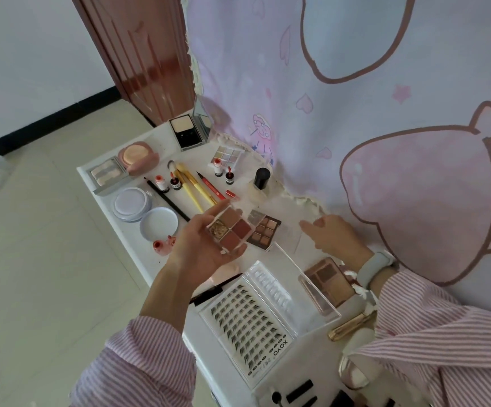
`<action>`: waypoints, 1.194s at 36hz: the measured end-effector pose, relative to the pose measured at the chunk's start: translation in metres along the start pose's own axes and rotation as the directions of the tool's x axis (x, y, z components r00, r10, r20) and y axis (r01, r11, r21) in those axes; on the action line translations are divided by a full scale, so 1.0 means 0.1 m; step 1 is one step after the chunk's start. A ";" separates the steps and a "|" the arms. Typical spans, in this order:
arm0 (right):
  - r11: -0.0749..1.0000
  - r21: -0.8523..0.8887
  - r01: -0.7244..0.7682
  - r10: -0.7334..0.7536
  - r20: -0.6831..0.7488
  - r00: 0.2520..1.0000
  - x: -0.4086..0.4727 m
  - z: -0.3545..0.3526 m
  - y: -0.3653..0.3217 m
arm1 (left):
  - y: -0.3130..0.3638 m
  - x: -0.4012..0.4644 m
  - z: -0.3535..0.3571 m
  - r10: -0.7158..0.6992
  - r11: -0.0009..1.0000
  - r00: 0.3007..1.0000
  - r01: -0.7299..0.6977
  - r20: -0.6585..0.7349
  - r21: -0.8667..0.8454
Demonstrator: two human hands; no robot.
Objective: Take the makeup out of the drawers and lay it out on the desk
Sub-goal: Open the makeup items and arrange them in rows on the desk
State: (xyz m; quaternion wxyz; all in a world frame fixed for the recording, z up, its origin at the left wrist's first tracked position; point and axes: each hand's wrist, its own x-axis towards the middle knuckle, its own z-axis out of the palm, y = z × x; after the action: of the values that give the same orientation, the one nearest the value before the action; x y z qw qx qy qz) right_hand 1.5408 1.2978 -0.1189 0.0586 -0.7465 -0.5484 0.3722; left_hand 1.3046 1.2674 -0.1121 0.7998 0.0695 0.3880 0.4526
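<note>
My left hand [200, 248] holds a clear four-pan eyeshadow palette [230, 230] with brown, red and gold pans, lifted above the white desk [138, 242]. My right hand [332, 235] hovers low over the desk near the curtain, fingers loosely curled, holding nothing. Between the hands lies a dark brown palette [263, 233]. Laid out further back are brushes [191, 186], small red bottles [223, 171], round compacts [132, 202] and an open mirror compact [188, 132].
A clear box of false lashes [247, 324] and a clear lid [306, 292] lie near me, with a pink-brown palette [330, 282] and a gold tube [351, 326]. A pink printed curtain [385, 127] hangs at the right. Tiled floor [32, 259] lies left of the desk.
</note>
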 end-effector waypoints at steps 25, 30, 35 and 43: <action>0.954 0.140 0.264 -0.242 -0.155 0.958 0.09 -0.02 -0.42 | 0.10 0.06 -0.11 -0.081 0.993 0.995 0.076 0.050 0.092; 0.886 0.364 0.287 -0.319 0.029 0.947 -0.07 -0.20 -0.51 | 0.08 0.15 0.09 -0.118 0.984 0.988 0.102 0.104 0.143; 0.923 0.180 0.341 -0.339 -0.040 0.940 -0.09 -0.39 -0.47 | 0.04 0.27 0.33 -0.142 0.966 0.981 0.109 0.130 0.233; 0.911 -0.217 0.349 -0.394 -0.214 0.894 -0.22 -0.84 -0.26 | -0.05 0.44 0.66 -0.050 0.796 0.999 0.038 0.003 0.604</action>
State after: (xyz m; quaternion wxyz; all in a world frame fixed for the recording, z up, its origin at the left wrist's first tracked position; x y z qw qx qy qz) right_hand 1.5696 1.3163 -0.0353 0.1333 -0.6711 -0.6995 0.2064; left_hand 1.3660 1.3148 -0.0938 0.7500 0.3161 0.5059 0.2859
